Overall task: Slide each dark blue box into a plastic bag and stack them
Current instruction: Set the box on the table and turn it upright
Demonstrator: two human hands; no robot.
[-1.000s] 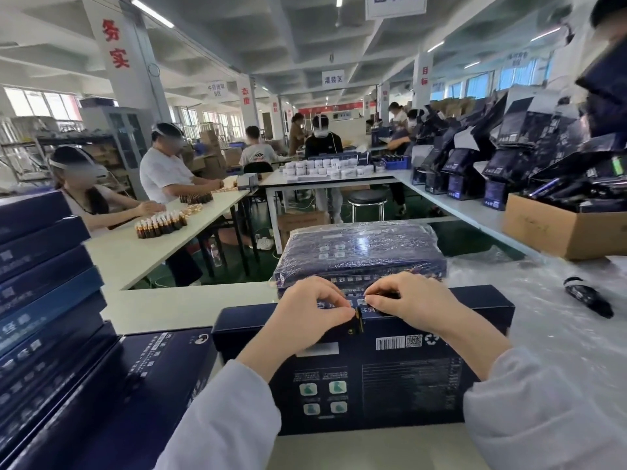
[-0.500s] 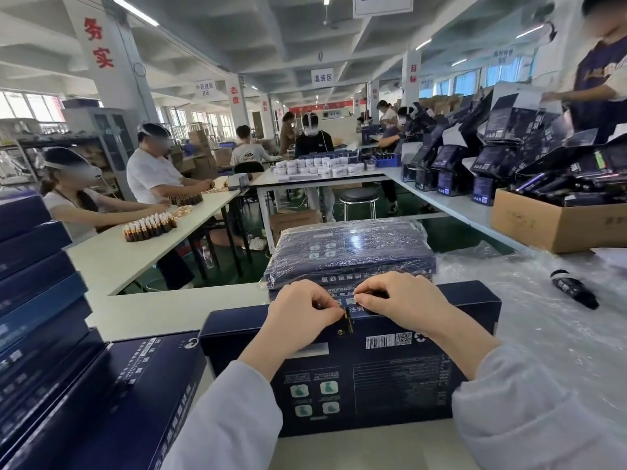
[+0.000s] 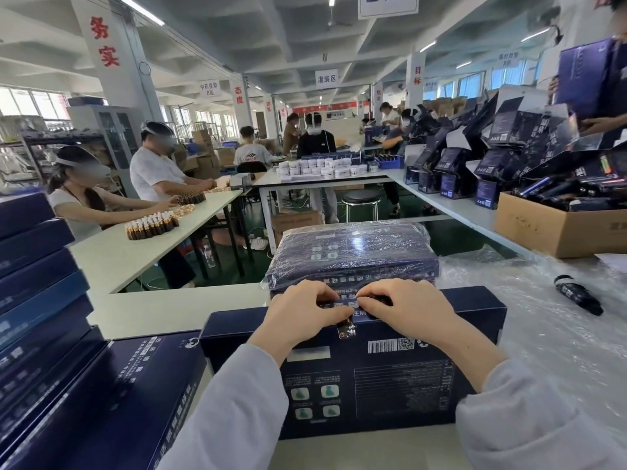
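Workbench (image 3: 169,313), bagged stack (image 3: 353,256); left hand (image 3: 302,310) and right hand (image 3: 410,310), curled grip on dark blue box (image 3: 390,385).

Cardboard box (image 3: 556,228), brown bottles (image 3: 151,226), black stool (image 3: 361,197)

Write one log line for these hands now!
left hand: grips dark blue box edge | right hand: grips same edge | box: unbagged | bagged stack: behind
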